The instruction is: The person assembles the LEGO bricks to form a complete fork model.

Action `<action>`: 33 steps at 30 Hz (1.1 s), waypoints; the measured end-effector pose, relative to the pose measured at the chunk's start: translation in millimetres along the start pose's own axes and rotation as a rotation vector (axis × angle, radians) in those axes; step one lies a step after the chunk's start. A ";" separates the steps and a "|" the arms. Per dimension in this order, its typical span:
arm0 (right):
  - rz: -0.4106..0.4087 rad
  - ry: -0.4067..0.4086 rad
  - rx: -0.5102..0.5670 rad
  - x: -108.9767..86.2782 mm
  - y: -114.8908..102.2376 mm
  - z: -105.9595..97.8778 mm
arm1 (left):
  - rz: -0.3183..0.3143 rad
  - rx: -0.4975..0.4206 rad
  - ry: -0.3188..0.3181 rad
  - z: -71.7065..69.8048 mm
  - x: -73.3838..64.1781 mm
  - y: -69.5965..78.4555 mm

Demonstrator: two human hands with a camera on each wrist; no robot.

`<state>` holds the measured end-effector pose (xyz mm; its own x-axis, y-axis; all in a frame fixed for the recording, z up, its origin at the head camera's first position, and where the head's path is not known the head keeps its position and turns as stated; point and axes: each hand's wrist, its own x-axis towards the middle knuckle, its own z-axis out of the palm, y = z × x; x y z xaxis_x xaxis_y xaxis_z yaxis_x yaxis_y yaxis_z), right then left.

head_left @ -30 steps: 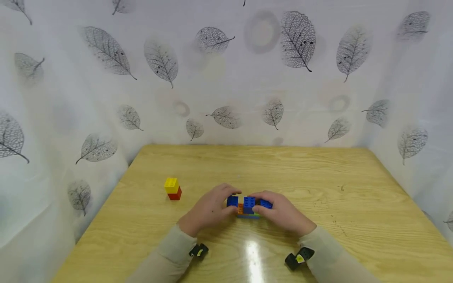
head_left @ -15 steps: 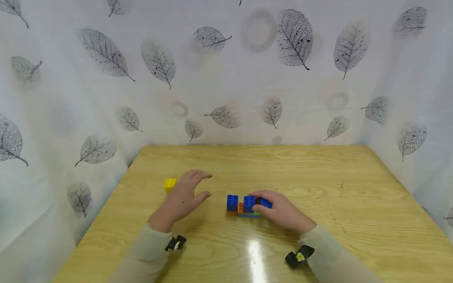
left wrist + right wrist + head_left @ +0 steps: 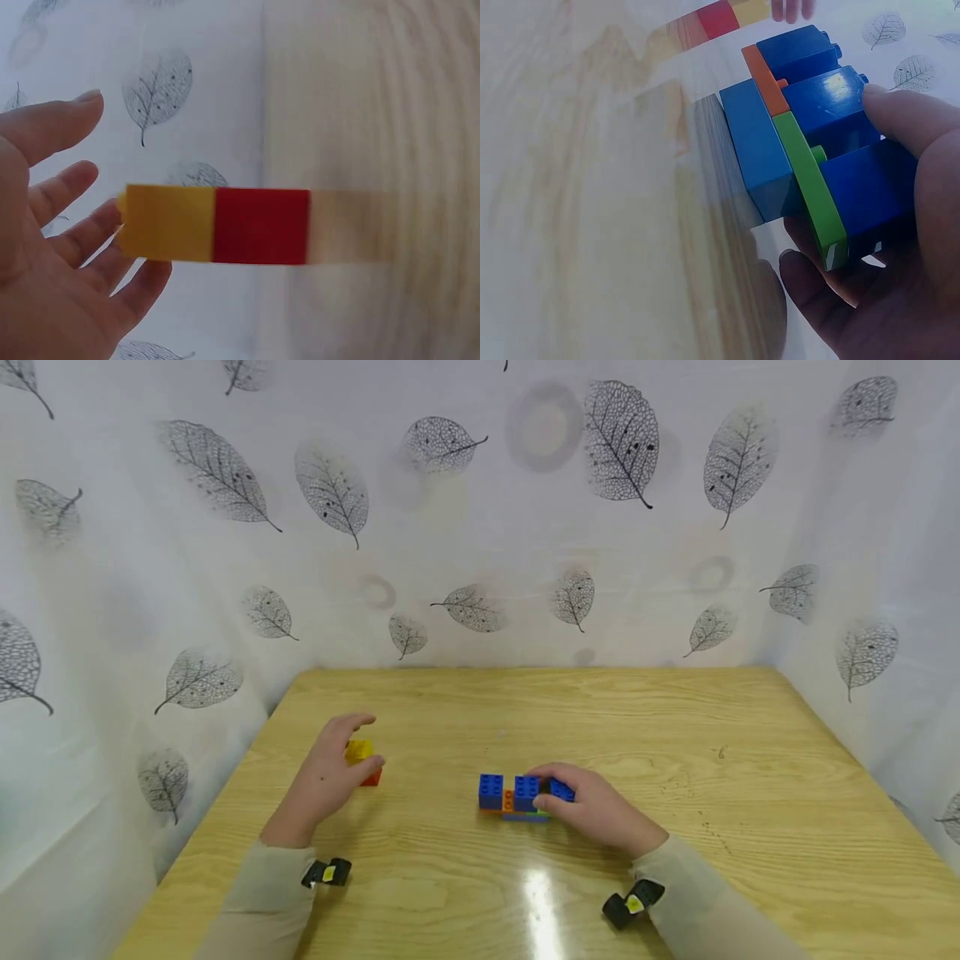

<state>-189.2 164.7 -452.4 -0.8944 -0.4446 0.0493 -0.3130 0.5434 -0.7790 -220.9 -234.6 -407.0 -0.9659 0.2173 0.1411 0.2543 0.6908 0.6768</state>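
Observation:
At the left of the table, a yellow toy brick (image 3: 169,223) sits on top of a red toy brick (image 3: 261,226). My left hand (image 3: 330,768) is around the yellow brick's level, thumb and fingers spread apart; no grip on it shows. My right hand (image 3: 596,808) holds a toy brick build near the middle, its thumb on the blue side and other fingers behind. The build has a light blue brick (image 3: 757,142) at the bottom, flat orange (image 3: 765,79) and green (image 3: 810,187) bricks over it, and three dark blue bricks (image 3: 491,791) on top, spaced apart.
The wooden table (image 3: 637,718) runs back to a white curtain (image 3: 495,543) with a leaf print, which also hangs along both sides. A dark band with a small device (image 3: 633,903) is on each wrist.
My left hand has let go of the brick build and travelled left to the yellow and red stack. My right hand has kept its place on the build.

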 end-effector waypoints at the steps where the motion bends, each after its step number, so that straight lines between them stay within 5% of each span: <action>1: 0.001 -0.003 0.001 -0.2 0.3 0.2 | -0.030 -0.028 -0.012 0.1 -1.0 -3.9; 7: 0.007 -0.008 0.017 -1.4 0.6 0.7 | -0.124 -0.166 -0.043 2.1 -4.0 -19.9; 18: 0.004 -0.026 0.020 -1.7 1.0 -1.2 | -0.142 -0.284 -0.047 7.1 -2.5 -35.5; 33: 0.077 -0.004 -0.010 -3.2 -6.6 -5.0 | -0.142 -0.272 -0.054 18.4 0.0 -30.9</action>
<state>-185.8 166.1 -444.3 -0.9147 -0.4040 -0.0129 -0.2466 0.5832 -0.7740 -227.9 -243.2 -441.3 -0.9848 0.1734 -0.0026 0.0873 0.5087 0.8565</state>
